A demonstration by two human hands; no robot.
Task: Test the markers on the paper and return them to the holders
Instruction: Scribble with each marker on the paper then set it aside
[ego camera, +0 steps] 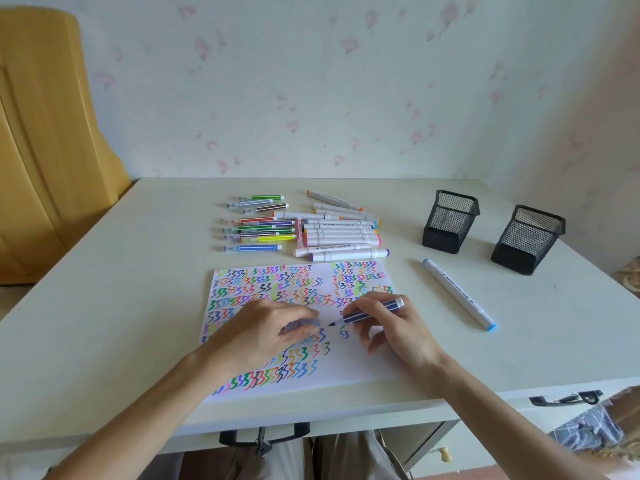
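Head view: uncapped marker over the test paper

Head camera looks down at my desk (138,306). My right hand (391,327) pinches a dark blue striped marker (367,314), its tip just above the scribble-covered paper (349,368) near the desk's front edge. My left hand (266,330) rests on the paper, fingers curled around a grey cap (304,324). Loose markers (304,226) lie in two groups beyond the paper's far edge. A white, blue-capped marker (459,294) lies right of the paper. Two black mesh holders (450,221) (526,239) stand toward the far right corner.
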